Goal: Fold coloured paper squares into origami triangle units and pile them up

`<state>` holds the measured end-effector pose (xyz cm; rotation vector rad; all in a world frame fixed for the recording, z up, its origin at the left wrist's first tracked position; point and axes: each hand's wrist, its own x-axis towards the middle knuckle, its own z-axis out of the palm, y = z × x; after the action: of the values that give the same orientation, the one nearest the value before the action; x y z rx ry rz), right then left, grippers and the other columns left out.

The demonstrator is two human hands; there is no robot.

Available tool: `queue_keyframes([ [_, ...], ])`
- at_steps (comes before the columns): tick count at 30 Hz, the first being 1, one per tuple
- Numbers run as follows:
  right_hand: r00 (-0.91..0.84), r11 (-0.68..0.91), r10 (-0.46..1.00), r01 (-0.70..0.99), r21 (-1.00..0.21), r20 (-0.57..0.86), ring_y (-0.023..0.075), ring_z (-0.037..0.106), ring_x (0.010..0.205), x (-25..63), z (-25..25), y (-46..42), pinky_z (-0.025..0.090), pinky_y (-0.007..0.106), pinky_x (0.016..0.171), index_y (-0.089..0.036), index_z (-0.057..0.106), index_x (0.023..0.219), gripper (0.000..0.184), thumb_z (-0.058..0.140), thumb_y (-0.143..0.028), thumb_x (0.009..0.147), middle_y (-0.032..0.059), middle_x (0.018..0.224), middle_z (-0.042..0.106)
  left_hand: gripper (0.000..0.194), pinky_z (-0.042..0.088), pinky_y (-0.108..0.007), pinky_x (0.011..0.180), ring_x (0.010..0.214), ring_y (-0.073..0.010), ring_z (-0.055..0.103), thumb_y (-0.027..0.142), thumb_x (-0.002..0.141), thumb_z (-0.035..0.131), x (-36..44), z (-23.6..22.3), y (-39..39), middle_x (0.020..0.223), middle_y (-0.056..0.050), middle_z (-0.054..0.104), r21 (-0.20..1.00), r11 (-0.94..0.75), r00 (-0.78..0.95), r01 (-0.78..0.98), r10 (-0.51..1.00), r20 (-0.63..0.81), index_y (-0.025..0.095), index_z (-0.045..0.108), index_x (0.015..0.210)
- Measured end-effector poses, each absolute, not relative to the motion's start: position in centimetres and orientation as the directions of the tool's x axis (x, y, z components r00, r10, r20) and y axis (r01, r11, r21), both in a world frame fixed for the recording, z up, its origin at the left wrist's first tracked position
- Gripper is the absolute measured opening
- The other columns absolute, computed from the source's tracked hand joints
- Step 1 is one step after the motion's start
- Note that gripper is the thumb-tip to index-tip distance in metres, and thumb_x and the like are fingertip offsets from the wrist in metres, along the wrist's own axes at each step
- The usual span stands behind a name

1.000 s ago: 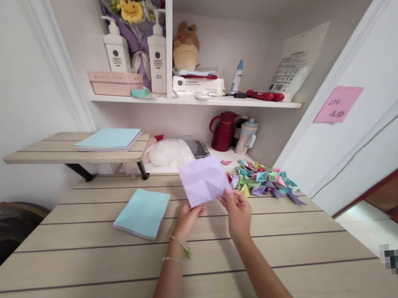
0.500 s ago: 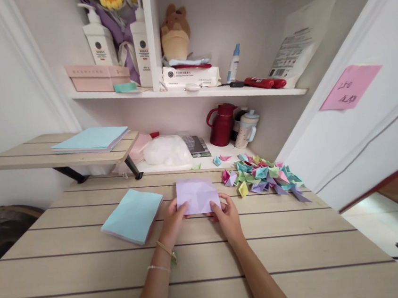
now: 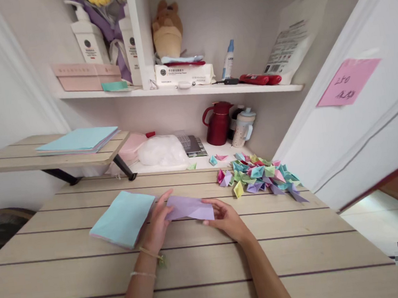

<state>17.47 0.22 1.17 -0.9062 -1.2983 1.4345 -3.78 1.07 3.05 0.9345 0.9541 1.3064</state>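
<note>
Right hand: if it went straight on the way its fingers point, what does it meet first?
The purple sheet, already at the right hand's fingers. Beyond that, probably the left hand, though depth is unclear from this one view.

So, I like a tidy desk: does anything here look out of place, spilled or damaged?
I see nothing spilled or damaged. Mildly out of place: a small green piece, a blue piece and a pink piece of paper, lying apart from the heap of folded papers, off to its left.
</note>
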Motion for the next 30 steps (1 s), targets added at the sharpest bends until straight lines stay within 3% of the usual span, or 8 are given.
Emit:
queue_keyframes([
  [3, -0.105, 0.051, 0.992, -0.142, -0.989, 0.066, 0.0126, 0.054, 0.063, 17.6, 0.5, 0.8, 0.045, 0.024, 0.062, -0.016, 0.064, 0.082, 0.025, 0.071, -0.031, 0.063, 0.0003, 0.066, 0.06, 0.042, 0.045, -0.029, 0.074, 0.09, -0.0195, 0.056, 0.041, 0.079, 0.047, -4.0, 2.9, 1.2, 0.113, -0.01, 0.057, 0.909, 0.059, 0.178, -0.413, 0.984, 0.017, 0.018, 0.057, 0.112],
  [8, 0.087, 0.071, 0.995, -0.229, -0.971, 0.052, 0.0112, 0.049, 0.057, 17.5, 0.3, 1.2, 0.045, 0.024, 0.056, -0.016, 0.053, 0.059, 0.028, 0.069, -0.038, 0.065, -0.0022, 0.057, 0.053, 0.056, 0.045, -0.032, 0.075, 0.086, -0.0214, 0.058, 0.041, 0.066, 0.065, -3.7, 2.1, 1.9, 0.105, -0.013, 0.06, 0.953, 0.065, 0.257, -0.297, 0.966, 0.014, 0.016, 0.052, 0.115],
  [11, 0.121, 0.086, 0.991, -0.308, -0.947, 0.05, 0.0125, 0.052, 0.06, 17.2, 0.4, 1.3, 0.046, 0.024, 0.057, -0.016, 0.055, 0.067, 0.027, 0.068, -0.04, 0.067, -0.0006, 0.063, 0.057, 0.053, 0.045, -0.031, 0.077, 0.089, -0.0205, 0.058, 0.033, 0.061, 0.071, -3.4, 1.8, 2.1, 0.104, -0.012, 0.06, 0.982, 0.068, 0.159, -0.174, 0.987, -0.04, 0.016, 0.054, 0.109],
  [13, 0.131, 0.099, 0.99, -0.352, -0.931, 0.056, 0.0145, 0.055, 0.064, 16.9, 0.6, 1.3, 0.047, 0.026, 0.059, -0.017, 0.056, 0.078, 0.028, 0.068, -0.04, 0.067, 0.001, 0.069, 0.061, 0.048, 0.046, -0.03, 0.074, 0.082, -0.018, 0.059, 0.035, 0.064, 0.068, -3.2, 1.8, 2.1, 0.092, -0.009, 0.063, 0.986, 0.077, 0.108, -0.148, 0.992, -0.061, 0.015, 0.055, 0.106],
  [17, 0.143, 0.122, 0.987, -0.403, -0.907, 0.069, 0.0186, 0.059, 0.069, 16.0, 1.0, 1.2, 0.049, 0.029, 0.058, -0.02, 0.049, 0.109, 0.053, 0.069, -0.04, 0.065, 0.0022, 0.072, 0.064, 0.046, 0.047, -0.027, 0.062, 0.061, -0.0145, 0.058, 0.041, 0.065, 0.066, -3.0, 2.3, 1.9, 0.063, 0.0, 0.059, 0.982, 0.087, 0.074, -0.168, 0.994, -0.075, 0.015, 0.053, 0.101],
  [21, 0.115, 0.145, 0.987, -0.358, -0.923, 0.11, 0.0159, 0.057, 0.058, 15.0, 1.2, 0.9, 0.047, 0.027, 0.055, -0.018, 0.03, 0.133, 0.074, 0.063, -0.04, 0.07, -0.0005, 0.061, 0.06, 0.045, 0.049, -0.03, 0.063, 0.064, -0.0162, 0.061, 0.038, 0.064, 0.068, -2.6, 2.2, 1.8, 0.069, -0.003, 0.063, 0.969, 0.097, 0.055, -0.228, 0.995, -0.087, 0.016, 0.051, 0.1],
  [25, -0.028, 0.149, 0.987, -0.252, -0.956, 0.161, 0.0127, 0.053, 0.051, 14.4, 1.1, 0.4, 0.044, 0.025, 0.055, -0.018, 0.029, 0.136, 0.066, 0.054, -0.037, 0.078, -0.0044, 0.051, 0.053, 0.043, 0.048, -0.029, 0.062, 0.068, -0.0172, 0.061, 0.03, 0.059, 0.072, -2.5, 1.8, 2.2, 0.08, -0.007, 0.065, 0.944, 0.1, -0.005, -0.315, 0.994, -0.108, 0.013, 0.056, 0.095],
  [30, -0.279, 0.202, 0.94, -0.001, -0.979, 0.194, 0.0129, 0.052, 0.064, 14.6, 1.2, -0.2, 0.043, 0.023, 0.057, -0.022, 0.049, 0.124, 0.063, 0.068, -0.028, 0.065, 0.0015, 0.078, 0.061, 0.026, 0.042, -0.023, 0.053, 0.055, -0.0118, 0.053, 0.026, 0.053, 0.071, -2.9, 1.8, 2.5, 0.063, 0.0, 0.06, 0.906, 0.095, -0.104, -0.412, 0.983, -0.15, 0.013, 0.058, 0.072],
])
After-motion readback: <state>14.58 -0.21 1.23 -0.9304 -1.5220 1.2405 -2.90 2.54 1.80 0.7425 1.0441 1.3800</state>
